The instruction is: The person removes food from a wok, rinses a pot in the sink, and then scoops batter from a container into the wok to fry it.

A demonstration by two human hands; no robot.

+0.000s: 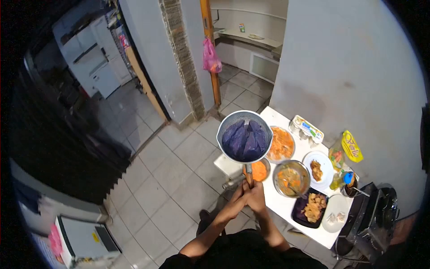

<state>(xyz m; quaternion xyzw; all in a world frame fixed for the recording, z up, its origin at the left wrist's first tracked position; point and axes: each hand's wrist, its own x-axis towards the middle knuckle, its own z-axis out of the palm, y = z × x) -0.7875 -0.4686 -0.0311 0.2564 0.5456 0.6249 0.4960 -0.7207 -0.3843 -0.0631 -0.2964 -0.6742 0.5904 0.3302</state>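
Observation:
A metal saucepan (245, 158) with dark purple pieces (244, 140) inside is held out over the floor and the table's left edge. Both my left hand (236, 201) and my right hand (256, 197) are closed around its handle (249, 174), close together. Just right of the handle is a small bowl of orange food (259, 171). Behind the saucepan's right side sits a plate of shredded orange food (282, 144). Further right, a metal bowl (291, 178) holds a mixture and a spoon.
The white table (320, 236) also bears an egg carton (307, 128), a white plate with browned food (318, 169), a dark tray of food (310, 208), an oval plate (335, 213) and bottles. A black stove (374, 219) stands at the right. Tiled floor (156, 197) lies left.

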